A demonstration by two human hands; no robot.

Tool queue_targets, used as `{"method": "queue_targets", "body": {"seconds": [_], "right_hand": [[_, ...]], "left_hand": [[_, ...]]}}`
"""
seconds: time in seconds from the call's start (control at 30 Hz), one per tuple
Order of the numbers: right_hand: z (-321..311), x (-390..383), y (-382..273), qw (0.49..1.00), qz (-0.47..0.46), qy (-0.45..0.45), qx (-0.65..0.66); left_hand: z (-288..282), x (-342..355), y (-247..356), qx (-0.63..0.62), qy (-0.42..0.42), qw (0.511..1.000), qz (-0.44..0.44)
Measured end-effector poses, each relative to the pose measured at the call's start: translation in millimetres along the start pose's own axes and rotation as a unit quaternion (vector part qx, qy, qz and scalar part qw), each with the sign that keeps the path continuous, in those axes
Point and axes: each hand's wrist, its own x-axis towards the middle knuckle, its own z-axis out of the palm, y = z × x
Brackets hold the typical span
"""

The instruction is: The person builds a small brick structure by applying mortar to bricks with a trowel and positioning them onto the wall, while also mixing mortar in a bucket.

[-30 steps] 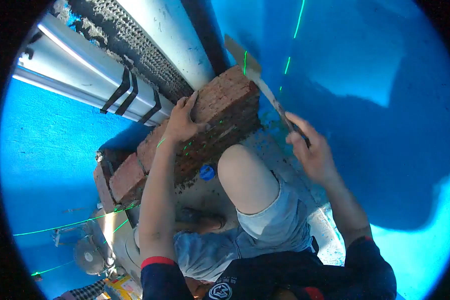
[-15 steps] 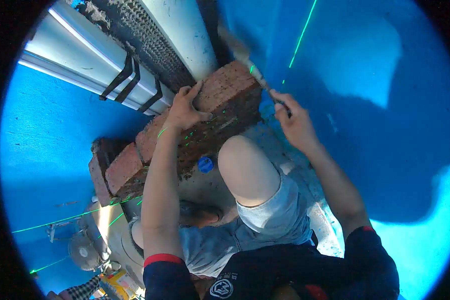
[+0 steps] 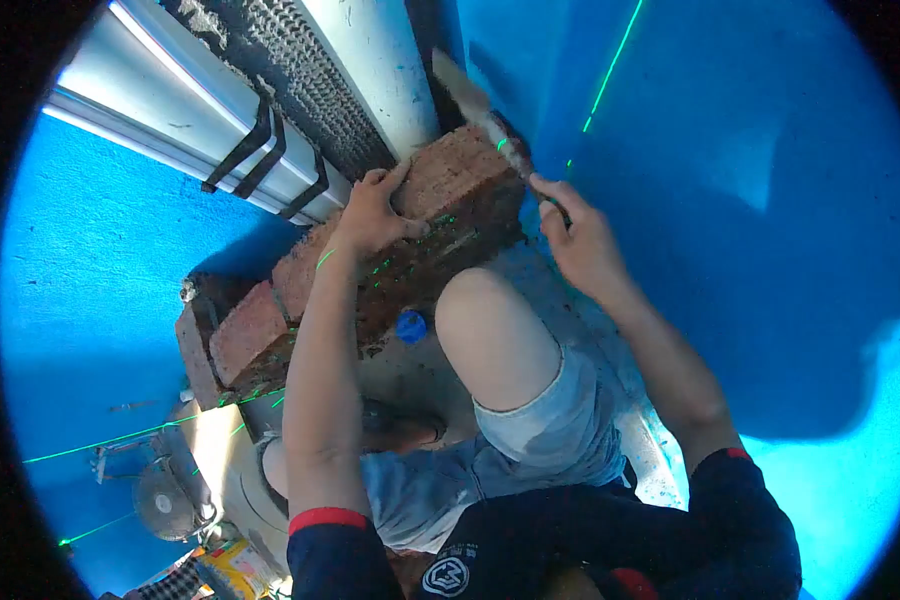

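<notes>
Blue wall (image 3: 690, 260), left grip (image 3: 372, 218) splayed on brick (image 3: 458, 175) (right grip (image 3: 582, 242) clasping trowel (image 3: 478, 112))

The right hand (image 3: 585, 242) moved up and left in the view, toward the end of the brickwork (image 3: 455, 175). The trowel (image 3: 492, 128) advanced with it: the blade overlapped the dark strip (image 3: 430, 25), and the neck crossed in front of the brick end. The green mark shifted from the blade to the neck and shortened. On the blue wall (image 3: 820, 200), the upper green dashes (image 3: 614, 65) joined into one line, and the sunlit patch shrank. The bright area near the fan (image 3: 163, 503) widened.
</notes>
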Motion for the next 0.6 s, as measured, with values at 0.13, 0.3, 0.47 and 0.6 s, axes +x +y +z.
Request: {"method": "queue_targets", "body": {"seconds": [0.13,0.3,0.47,0.6], "right_hand": [[-1,8,-6,0.993,0.083,-0.085,-0.025],[5,0,2,0.998,-0.028,-0.043,-0.042],[5,4,8,0.996,-0.022,-0.063,-0.062],[-3,-1,-7,0.995,0.034,-0.082,-0.051]], "left_hand": [[1,-4,-4,-0.011,-0.01,1.0,0.002],[-2,-7,6,0.012,-0.03,0.999,-0.017],[-38,-17,-3,-0.245,0.083,0.965,-0.044],[-32,-34,-2,-0.124,0.094,0.988,0.023]]}}
